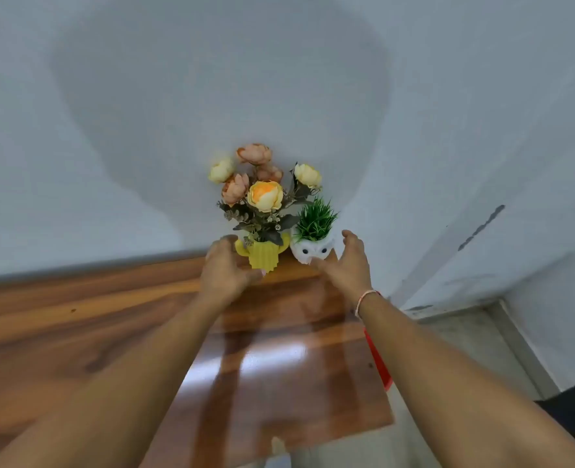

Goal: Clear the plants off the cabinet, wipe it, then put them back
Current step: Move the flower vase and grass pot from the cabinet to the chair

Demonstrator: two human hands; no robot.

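Reaching over the wooden cabinet top, I have both hands spread wide, holding nothing. The left hand flanks the yellow cactus pot, thumb just under its base; the right hand cups round the white owl pot. Both pots stand upright against the wall beyond my fingertips, touching each other.

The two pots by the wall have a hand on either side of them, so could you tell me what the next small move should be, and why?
Probably close each hand round its pot. The left hand sits at the yellow cactus pot of flowers, the right hand beside the white owl pot, fingers only loosely curved. Both pots stand on the wooden cabinet top, so neither looks lifted yet.
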